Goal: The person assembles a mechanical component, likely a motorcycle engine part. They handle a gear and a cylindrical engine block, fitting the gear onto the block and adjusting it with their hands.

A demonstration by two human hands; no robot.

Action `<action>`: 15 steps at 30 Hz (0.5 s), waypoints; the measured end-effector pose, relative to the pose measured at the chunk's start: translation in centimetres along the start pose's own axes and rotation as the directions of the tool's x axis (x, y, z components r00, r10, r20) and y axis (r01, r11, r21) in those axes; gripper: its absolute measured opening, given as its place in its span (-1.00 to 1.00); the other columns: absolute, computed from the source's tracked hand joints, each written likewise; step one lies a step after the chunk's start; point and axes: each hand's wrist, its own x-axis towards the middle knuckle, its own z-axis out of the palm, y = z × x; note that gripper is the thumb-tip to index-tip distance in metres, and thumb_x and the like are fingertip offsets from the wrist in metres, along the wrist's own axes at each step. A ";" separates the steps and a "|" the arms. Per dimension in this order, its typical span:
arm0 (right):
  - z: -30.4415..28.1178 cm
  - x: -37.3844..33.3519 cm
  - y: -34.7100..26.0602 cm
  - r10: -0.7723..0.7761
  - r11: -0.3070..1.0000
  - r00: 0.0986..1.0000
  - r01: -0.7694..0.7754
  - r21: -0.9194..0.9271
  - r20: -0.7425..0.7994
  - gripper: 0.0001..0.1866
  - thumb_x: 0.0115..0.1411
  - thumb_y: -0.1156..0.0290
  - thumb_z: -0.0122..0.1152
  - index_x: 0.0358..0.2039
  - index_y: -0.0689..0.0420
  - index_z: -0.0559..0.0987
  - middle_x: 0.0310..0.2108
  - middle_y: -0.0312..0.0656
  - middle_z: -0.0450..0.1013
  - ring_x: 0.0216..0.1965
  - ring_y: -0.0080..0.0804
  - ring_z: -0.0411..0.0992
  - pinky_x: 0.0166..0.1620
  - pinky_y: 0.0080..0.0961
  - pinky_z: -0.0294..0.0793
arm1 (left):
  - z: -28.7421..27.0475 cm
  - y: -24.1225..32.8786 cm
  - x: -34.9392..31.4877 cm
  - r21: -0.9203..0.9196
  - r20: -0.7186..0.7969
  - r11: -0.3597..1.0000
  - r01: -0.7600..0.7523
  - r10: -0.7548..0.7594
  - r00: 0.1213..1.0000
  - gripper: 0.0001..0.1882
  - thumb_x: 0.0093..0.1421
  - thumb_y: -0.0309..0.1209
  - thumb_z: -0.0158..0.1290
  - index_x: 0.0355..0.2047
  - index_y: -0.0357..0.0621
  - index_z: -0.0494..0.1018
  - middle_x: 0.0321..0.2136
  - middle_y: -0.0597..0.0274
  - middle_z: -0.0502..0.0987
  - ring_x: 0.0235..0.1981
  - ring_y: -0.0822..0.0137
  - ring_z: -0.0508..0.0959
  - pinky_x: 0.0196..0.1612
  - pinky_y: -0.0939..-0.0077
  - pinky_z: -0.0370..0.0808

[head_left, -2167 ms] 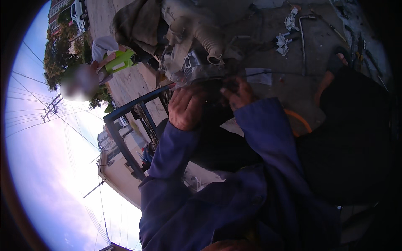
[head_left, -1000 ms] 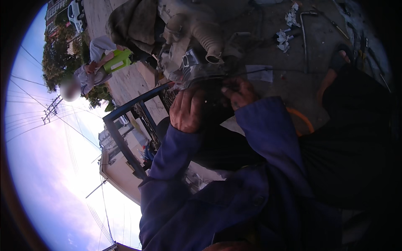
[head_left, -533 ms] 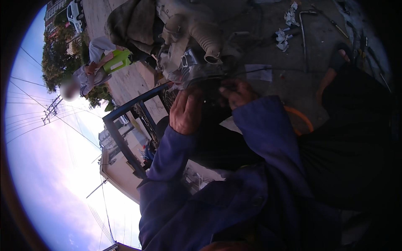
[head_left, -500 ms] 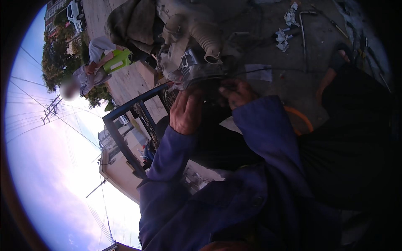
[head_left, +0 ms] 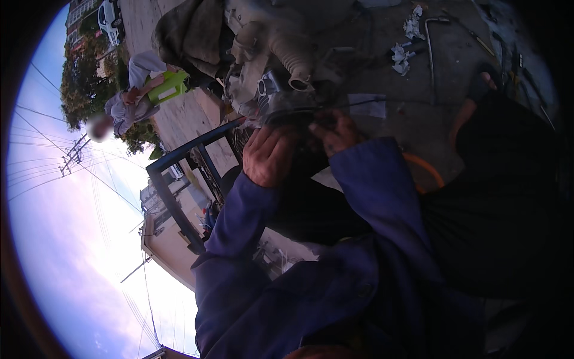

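Note:
My left hand (head_left: 268,155) is closed over the near edge of a dark, glossy-looking part (head_left: 289,110), its fingertips hidden behind that edge. To the right of it my right hand (head_left: 338,133) has its fingers curled in a pinch beside the same part. What sits between those fingers is too dark to make out. A thin dark rod or cable (head_left: 359,103) runs rightward from near the right hand. Just beyond the hands lie a ribbed, dusty hose (head_left: 291,57) with an open end and a metal fitting with a round opening (head_left: 269,84).
Crumpled foil or paper (head_left: 402,58), a bent metal bar (head_left: 431,60) and several tools (head_left: 514,69) lie on the ground at right. A white sheet (head_left: 368,105) is nearer. A black metal frame (head_left: 173,197) stands left. Another person holds a green object (head_left: 169,85).
My left hand has turned slightly, its fingers bending more over the dark part. The right hand has shifted a little to the left. The view has tilted slightly.

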 end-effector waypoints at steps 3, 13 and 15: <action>-0.5 0.5 0.6 -0.015 0.999 1.000 0.015 -0.028 0.019 -0.60 0.29 0.49 0.24 0.09 0.24 0.36 -0.19 -0.09 0.55 -0.32 -0.45 0.53 -0.28 -0.48 0.53 | -0.2 0.1 0.5 0.039 0.021 0.998 -0.052 0.051 0.998 -0.71 -0.06 -0.64 0.20 -0.27 -0.19 0.57 -0.23 0.13 0.64 -0.21 0.08 0.62 -0.16 0.26 0.56; -0.4 1.1 1.5 -0.028 0.996 0.999 0.026 -0.080 -0.030 -0.64 0.28 0.52 0.21 0.07 0.24 0.40 -0.17 -0.05 0.55 -0.31 -0.37 0.57 -0.30 -0.46 0.57 | -0.6 -0.2 0.8 0.098 -0.047 0.991 -0.093 0.098 0.994 -0.73 -0.06 -0.58 0.17 -0.28 -0.19 0.57 -0.27 0.10 0.62 -0.22 0.09 0.63 -0.20 0.25 0.59; -0.1 0.8 1.0 0.004 0.998 0.999 -0.006 -0.069 -0.041 -0.64 0.28 0.53 0.20 0.07 0.24 0.40 -0.16 -0.04 0.55 -0.30 -0.36 0.57 -0.30 -0.45 0.58 | -0.6 -0.1 0.5 0.119 -0.045 0.989 -0.082 0.088 0.995 -0.73 -0.05 -0.60 0.19 -0.27 -0.19 0.57 -0.27 0.09 0.63 -0.20 0.08 0.64 -0.16 0.26 0.60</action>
